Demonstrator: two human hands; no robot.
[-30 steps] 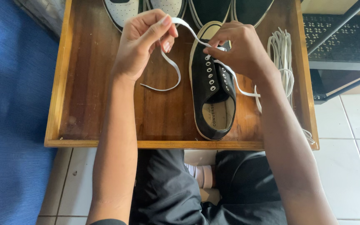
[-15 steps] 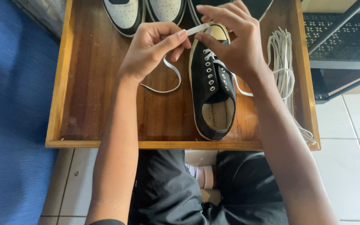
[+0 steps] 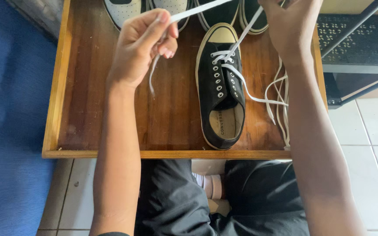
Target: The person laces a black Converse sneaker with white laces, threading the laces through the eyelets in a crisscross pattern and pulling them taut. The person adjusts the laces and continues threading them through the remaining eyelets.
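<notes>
- Two hands raised over a wooden tray (image 3: 84,113).
- Left hand (image 3: 138,43): thumb and forefinger pinched on a white lace (image 3: 237,43); other fingers curled; loose end hangs below the hand.
- Right hand (image 3: 292,26): at the top edge, closed round the same lace, which runs taut down to the top eyelets; fingertips out of view.
- Black shoe (image 3: 222,87): flat in mid-tray, cream toe pointing away, lace through the upper eyelets only, other end trailing right.
- Spare laces (image 3: 281,100): heaped by the right rim.
- Further shoes (image 3: 171,8): along the far edge, white pair beside dark pair.
</notes>
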